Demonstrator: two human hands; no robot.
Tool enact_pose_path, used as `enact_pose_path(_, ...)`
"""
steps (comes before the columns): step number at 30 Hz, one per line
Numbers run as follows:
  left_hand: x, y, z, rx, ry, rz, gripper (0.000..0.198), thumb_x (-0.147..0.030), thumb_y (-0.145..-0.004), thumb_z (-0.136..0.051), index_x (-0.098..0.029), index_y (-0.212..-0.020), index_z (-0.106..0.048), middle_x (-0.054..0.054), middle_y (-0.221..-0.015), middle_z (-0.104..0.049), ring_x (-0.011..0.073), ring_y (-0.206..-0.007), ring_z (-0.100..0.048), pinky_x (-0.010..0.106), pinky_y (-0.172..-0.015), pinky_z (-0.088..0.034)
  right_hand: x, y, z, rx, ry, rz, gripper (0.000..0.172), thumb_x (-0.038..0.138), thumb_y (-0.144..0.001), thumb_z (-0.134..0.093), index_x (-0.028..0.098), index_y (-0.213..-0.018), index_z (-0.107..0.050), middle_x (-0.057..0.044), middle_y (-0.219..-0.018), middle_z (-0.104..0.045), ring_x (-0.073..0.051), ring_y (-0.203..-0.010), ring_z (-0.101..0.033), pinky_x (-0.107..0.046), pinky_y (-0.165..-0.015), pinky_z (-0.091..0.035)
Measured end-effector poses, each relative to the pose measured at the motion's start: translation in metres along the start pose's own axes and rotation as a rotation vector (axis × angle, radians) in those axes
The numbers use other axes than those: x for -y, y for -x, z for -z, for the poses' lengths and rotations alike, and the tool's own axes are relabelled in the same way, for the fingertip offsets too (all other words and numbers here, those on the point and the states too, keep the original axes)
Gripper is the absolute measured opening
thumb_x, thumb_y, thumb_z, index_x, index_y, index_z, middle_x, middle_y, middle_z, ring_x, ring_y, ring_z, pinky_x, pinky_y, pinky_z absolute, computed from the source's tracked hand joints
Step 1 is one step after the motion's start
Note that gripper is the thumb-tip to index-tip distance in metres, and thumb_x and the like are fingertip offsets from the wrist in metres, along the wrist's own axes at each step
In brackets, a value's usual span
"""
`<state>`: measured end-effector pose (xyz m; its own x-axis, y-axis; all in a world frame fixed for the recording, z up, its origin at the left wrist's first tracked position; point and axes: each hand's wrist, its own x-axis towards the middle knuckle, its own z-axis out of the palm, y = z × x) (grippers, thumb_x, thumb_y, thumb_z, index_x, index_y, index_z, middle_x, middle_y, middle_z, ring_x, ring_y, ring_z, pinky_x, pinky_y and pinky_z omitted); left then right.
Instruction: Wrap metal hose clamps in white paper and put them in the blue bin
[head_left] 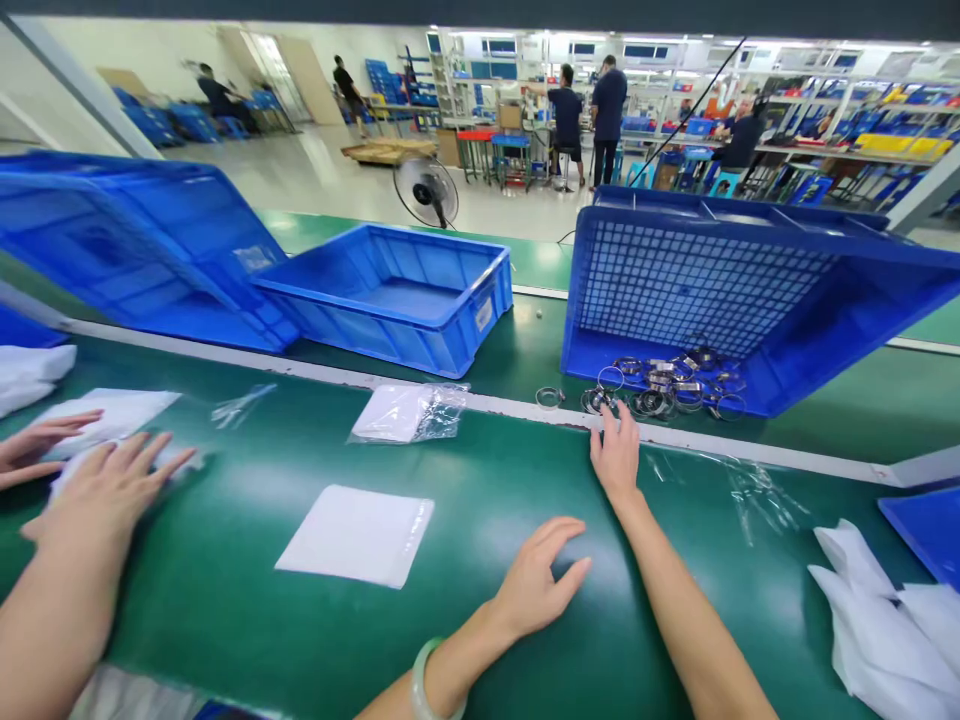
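Observation:
My left hand [541,578], with a pale green bangle [429,682] on the wrist, hovers over the green table with thumb and fingers apart and nothing between them. My right hand [618,452] reaches forward, its fingers stretched out and the fingertips at the near edge of a pile of metal ring clamps [661,382]. Whether it touches one is unclear. The pile lies at the mouth of a tipped blue crate [690,285]. One loose ring clamp [550,398] rests left of the pile. A flat white packet [354,536] lies left of my left hand.
A clear bag with a white sheet [397,412] lies near the white ledge [517,408]. Blue bins [397,290] stand beyond it. At far left, a co-worker's hands [105,490] press on white packets. Clear plastic strips [761,490] and crumpled white bags [885,620] lie right.

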<state>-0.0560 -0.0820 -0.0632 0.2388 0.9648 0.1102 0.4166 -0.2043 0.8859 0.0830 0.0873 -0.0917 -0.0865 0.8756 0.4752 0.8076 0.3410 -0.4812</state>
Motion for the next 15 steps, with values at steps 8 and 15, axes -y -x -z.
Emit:
enact_pose_path(8,-0.004,-0.004,0.005,-0.043,0.049,-0.013,0.027,-0.025,-0.086,-0.052,-0.014,-0.11,-0.059,0.012,-0.111,-0.062,0.0201,-0.103,-0.058,0.034,-0.093,-0.047,-0.015,-0.037,-0.023,-0.102,0.092,0.045,0.014,0.021,-0.086,-0.052,0.015,-0.083,-0.064,-0.02,-0.138,-0.039,-0.038,-0.127,-0.03,-0.059,-0.096,-0.033)
enact_pose_path(15,0.002,-0.009,0.005,-0.087,0.335,0.178,0.029,-0.036,-0.085,-0.056,-0.016,-0.105,-0.063,0.012,-0.109,-0.062,0.0217,-0.099,-0.059,0.033,-0.086,-0.046,-0.003,-0.012,0.0,-0.14,-0.028,0.178,0.018,0.026,-0.091,-0.048,0.017,-0.089,-0.063,-0.016,-0.129,-0.046,-0.029,-0.122,-0.042,-0.051,-0.099,-0.038)
